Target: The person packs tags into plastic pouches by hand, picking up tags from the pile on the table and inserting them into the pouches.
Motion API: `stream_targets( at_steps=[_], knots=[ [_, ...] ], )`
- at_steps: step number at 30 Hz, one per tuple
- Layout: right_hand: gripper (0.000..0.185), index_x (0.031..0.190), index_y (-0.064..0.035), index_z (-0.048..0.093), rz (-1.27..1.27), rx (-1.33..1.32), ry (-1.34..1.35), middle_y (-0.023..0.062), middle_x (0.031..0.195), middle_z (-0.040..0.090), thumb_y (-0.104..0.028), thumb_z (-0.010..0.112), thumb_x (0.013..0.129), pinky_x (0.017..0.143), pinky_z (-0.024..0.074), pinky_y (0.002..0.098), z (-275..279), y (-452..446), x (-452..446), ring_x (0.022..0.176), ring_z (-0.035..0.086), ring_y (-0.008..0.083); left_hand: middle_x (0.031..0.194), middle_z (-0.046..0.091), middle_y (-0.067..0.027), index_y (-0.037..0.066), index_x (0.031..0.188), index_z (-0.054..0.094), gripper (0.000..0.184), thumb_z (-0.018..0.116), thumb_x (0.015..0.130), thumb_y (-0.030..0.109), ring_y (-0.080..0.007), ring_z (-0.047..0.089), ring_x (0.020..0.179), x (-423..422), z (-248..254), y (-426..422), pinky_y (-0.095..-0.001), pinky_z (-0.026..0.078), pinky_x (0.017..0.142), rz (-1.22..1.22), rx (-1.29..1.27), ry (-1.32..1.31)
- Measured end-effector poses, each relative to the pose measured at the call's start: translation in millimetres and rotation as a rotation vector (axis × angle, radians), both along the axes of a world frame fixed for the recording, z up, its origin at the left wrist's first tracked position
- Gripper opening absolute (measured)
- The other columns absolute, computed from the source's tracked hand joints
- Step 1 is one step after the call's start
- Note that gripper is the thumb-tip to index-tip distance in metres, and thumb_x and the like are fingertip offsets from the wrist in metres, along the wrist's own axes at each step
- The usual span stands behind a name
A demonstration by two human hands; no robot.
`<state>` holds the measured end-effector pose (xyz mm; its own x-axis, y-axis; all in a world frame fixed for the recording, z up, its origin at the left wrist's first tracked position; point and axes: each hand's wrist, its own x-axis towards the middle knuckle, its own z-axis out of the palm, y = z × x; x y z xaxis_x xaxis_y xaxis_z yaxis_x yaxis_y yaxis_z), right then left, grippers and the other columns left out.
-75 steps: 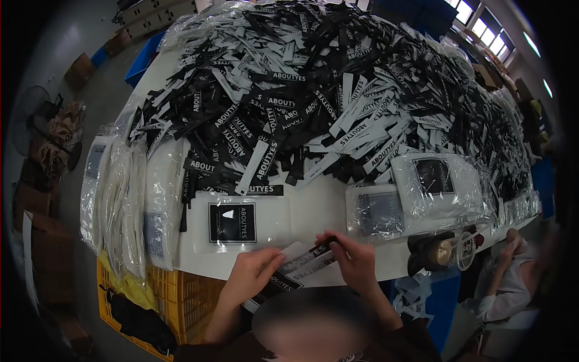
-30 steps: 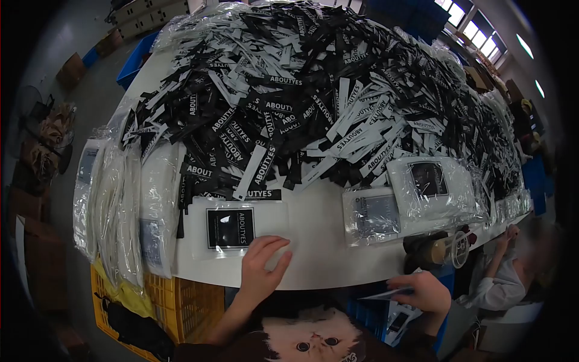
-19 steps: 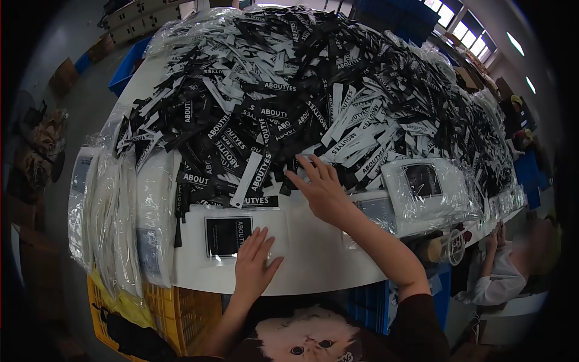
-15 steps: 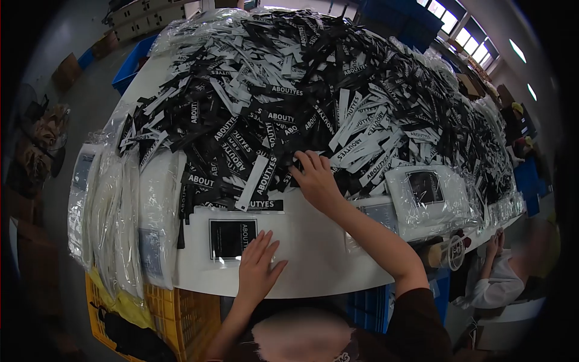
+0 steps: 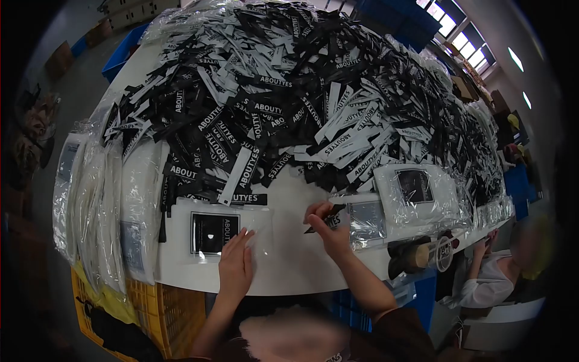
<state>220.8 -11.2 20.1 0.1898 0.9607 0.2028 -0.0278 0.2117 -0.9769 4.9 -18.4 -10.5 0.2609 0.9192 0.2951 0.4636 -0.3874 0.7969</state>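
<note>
My left hand (image 5: 236,264) lies with its fingers stretched out on the right edge of a clear plastic bag (image 5: 184,234). A black square print (image 5: 215,234) with white lettering shows on this bag. Over the bare white table (image 5: 289,265), my right hand (image 5: 332,232) pinches a black label strip (image 5: 333,210) with white letters; part of the strip is hidden by the fingers. Beyond both hands spreads a large heap of black and white label strips (image 5: 277,81), many reading ABOUTYES.
Stacked plastic bags (image 5: 142,211) line the table's left side. More packed bags (image 5: 416,199) lie to the right, near a plastic cup (image 5: 443,253). A yellow crate (image 5: 181,314) stands below the front edge. Another person (image 5: 494,277) sits at the right.
My right hand has come back from the heap toward the table's front, now with a black label strip in its fingers. My left hand remains at the bag, its fingers closer together.
</note>
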Motion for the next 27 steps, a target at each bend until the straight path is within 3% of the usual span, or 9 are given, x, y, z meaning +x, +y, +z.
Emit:
stream_targets(
  at_steps=[2, 5, 7, 11, 13, 17, 19, 21, 27],
  knots=[
    [0.018, 0.077, -0.0066, 0.045, -0.045, 0.009, -0.033, 0.0043, 0.065, 0.049, -0.008, 0.061, 0.085, 0.055, 0.0376, 0.0247, -4, -7, 1, 0.056, 0.048, 0.0136, 0.115, 0.059, -0.0177, -0.001, 0.113, 0.057, 0.026, 0.045, 0.091, 0.006, -0.0338, 0.055, 0.108, 1, 0, -1, -0.0404, 0.039, 0.095, 0.002, 0.000, 0.013],
    [0.018, 0.078, -0.0071, 0.044, -0.167, -0.419, 0.376, 0.0043, 0.069, 0.048, -0.005, 0.062, 0.083, 0.054, 0.0368, 0.0258, 3, -21, -2, 0.058, 0.048, 0.0134, 0.115, 0.059, -0.0179, -0.002, 0.113, 0.057, 0.027, 0.048, 0.089, 0.007, -0.0342, 0.054, 0.109, 0, -5, -2, -0.0415, 0.039, 0.095, 0.011, -0.005, 0.034],
    [0.019, 0.078, -0.0049, 0.046, -0.244, -0.054, 0.456, 0.0013, 0.064, 0.048, -0.003, 0.065, 0.081, 0.047, 0.0356, 0.0226, -8, -24, -8, 0.052, 0.047, 0.0093, 0.116, 0.058, -0.0179, -0.001, 0.113, 0.057, 0.029, 0.053, 0.086, 0.006, -0.0342, 0.054, 0.110, 0, -5, -2, -0.0426, 0.039, 0.096, -0.005, 0.044, 0.035],
    [0.016, 0.082, -0.0041, 0.046, -0.324, -0.088, 0.373, 0.0006, 0.060, 0.046, -0.006, 0.061, 0.086, 0.042, 0.0330, 0.0224, -6, -31, -15, 0.048, 0.046, 0.0091, 0.115, 0.059, -0.0172, -0.002, 0.112, 0.057, 0.031, 0.055, 0.082, 0.004, -0.0342, 0.053, 0.111, 7, 6, -4, -0.0434, 0.038, 0.097, 0.010, 0.174, 0.177],
    [0.013, 0.086, -0.0037, 0.046, -0.324, 0.125, 0.504, 0.0003, 0.057, 0.044, -0.010, 0.056, 0.091, 0.041, 0.0326, 0.0227, -8, -48, -17, 0.046, 0.044, 0.0082, 0.116, 0.058, -0.0170, -0.002, 0.111, 0.057, 0.032, 0.057, 0.080, 0.004, -0.0339, 0.052, 0.113, 7, 5, -3, -0.0435, 0.036, 0.099, -0.037, 0.194, 0.217],
    [0.017, 0.081, -0.0016, 0.051, -0.255, 0.018, 0.166, 0.0019, 0.057, 0.049, -0.013, 0.054, 0.093, 0.042, 0.0344, 0.0226, -31, -72, -33, 0.047, 0.045, 0.0085, 0.112, 0.059, -0.0191, -0.003, 0.112, 0.057, 0.033, 0.059, 0.079, 0.006, -0.0345, 0.055, 0.108, 0, -6, 0, -0.0427, 0.040, 0.095, -0.014, 0.188, 0.181],
    [0.021, 0.076, 0.0000, 0.053, -0.267, 0.216, 0.164, 0.0043, 0.057, 0.052, -0.014, 0.057, 0.091, 0.043, 0.0361, 0.0227, -32, -77, -27, 0.047, 0.047, 0.0093, 0.106, 0.062, -0.0203, -0.003, 0.111, 0.058, 0.032, 0.058, 0.079, 0.005, -0.0338, 0.060, 0.099, -3, -14, -5, -0.0395, 0.047, 0.086, 0.101, 0.009, 0.005],
    [0.020, 0.075, 0.0010, 0.053, -0.214, 0.150, -0.278, 0.0051, 0.057, 0.053, -0.012, 0.059, 0.089, 0.045, 0.0381, 0.0229, -29, -76, -26, 0.047, 0.049, 0.0090, 0.104, 0.063, -0.0201, -0.004, 0.109, 0.058, 0.030, 0.056, 0.080, 0.003, -0.0341, 0.062, 0.094, -8, -7, -17, -0.0380, 0.049, 0.081, 0.158, 0.037, -0.024],
    [0.016, 0.075, -0.0005, 0.055, -0.208, 0.012, -0.067, 0.0037, 0.058, 0.053, -0.009, 0.059, 0.088, 0.049, 0.0391, 0.0219, -42, -74, -37, 0.053, 0.050, 0.0078, 0.104, 0.063, -0.0167, -0.001, 0.108, 0.060, 0.039, 0.057, 0.070, -0.005, -0.0327, 0.062, 0.085, 7, 34, -24, -0.0357, 0.051, 0.074, 0.020, 0.223, -0.050]
  ],
)
